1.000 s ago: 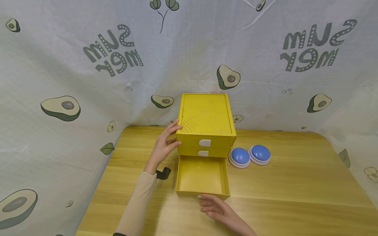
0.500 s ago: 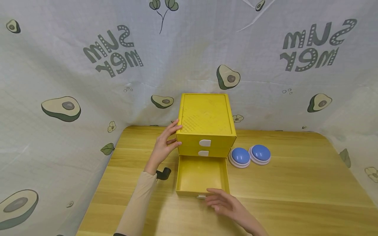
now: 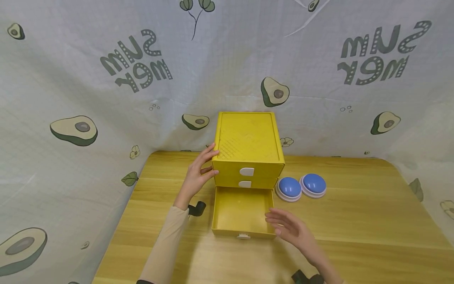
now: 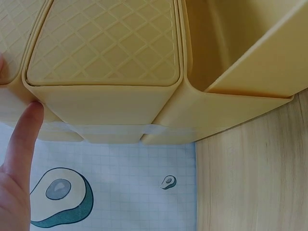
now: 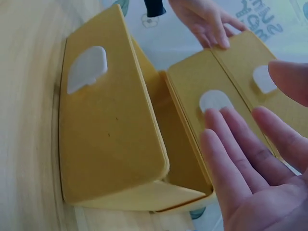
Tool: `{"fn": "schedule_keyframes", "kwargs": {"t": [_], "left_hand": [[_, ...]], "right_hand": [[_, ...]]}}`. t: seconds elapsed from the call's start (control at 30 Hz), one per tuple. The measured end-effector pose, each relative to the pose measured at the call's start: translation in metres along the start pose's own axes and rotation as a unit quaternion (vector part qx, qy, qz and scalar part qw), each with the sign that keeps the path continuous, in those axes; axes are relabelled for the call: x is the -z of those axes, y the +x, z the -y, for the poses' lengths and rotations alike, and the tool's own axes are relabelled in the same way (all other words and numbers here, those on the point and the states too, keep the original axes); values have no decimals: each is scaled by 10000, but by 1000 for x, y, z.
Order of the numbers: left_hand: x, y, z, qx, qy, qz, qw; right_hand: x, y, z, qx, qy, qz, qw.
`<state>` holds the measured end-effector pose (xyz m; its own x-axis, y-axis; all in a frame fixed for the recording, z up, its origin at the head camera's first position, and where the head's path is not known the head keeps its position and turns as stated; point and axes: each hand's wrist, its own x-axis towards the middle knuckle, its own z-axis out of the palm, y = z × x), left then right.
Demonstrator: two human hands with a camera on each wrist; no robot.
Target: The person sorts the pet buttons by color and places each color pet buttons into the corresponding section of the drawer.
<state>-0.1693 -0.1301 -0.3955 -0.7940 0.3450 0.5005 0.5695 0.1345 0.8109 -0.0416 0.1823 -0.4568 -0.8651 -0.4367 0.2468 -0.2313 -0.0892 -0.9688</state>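
Observation:
A yellow drawer unit (image 3: 248, 136) stands at the back of the table, its bottom drawer (image 3: 242, 213) pulled out with nothing seen inside. White tabs mark the drawer fronts; the lowest tab (image 5: 87, 70) shows large in the right wrist view. Against the unit's upper left side rests my left hand (image 3: 196, 173), fingers fairly straight. In the left wrist view one finger (image 4: 24, 139) touches the yellow wall. My right hand (image 3: 292, 232) hovers at the drawer's front right corner with fingers extended, gripping nothing.
Two blue domed buttons (image 3: 289, 187) with white bases sit right of the unit. A black strap-like piece (image 3: 196, 209) shows beside the left wrist, another (image 3: 306, 277) by the right wrist. Behind the wooden table (image 3: 354, 221) hangs an avocado-print cloth (image 3: 227, 51).
My right hand has left the bottom drawer's tab and moved right and slightly up. The drawer stays pulled out, and my left hand has kept its place.

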Motion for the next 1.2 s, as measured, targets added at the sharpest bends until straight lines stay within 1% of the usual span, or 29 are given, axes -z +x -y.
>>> {"fn": "schedule_keyframes", "kwargs": {"t": [0.17,0.43,0.53,0.77,0.97,1.2], "left_hand": [[0,0,0,-29,-4,-9,10000],[0,0,1,-46,-27,14,10000],[0,0,1,-20,-56,25,10000],[1,1,1,54,-132,27,9999],[1,1,1,78,-115,16,9999],[1,1,0,81,-104,11,9999]], "right_hand": [[14,2,-1,-25,-78,-430,9990],[33,6,-5,230,-176,-974,9948],[39,8,-6,221,-306,-1183,9923],[52,13,-13,146,-661,-1617,9845],[60,20,-18,53,-978,-1970,9755],[67,27,-23,-276,-1223,-2104,9695]]}}
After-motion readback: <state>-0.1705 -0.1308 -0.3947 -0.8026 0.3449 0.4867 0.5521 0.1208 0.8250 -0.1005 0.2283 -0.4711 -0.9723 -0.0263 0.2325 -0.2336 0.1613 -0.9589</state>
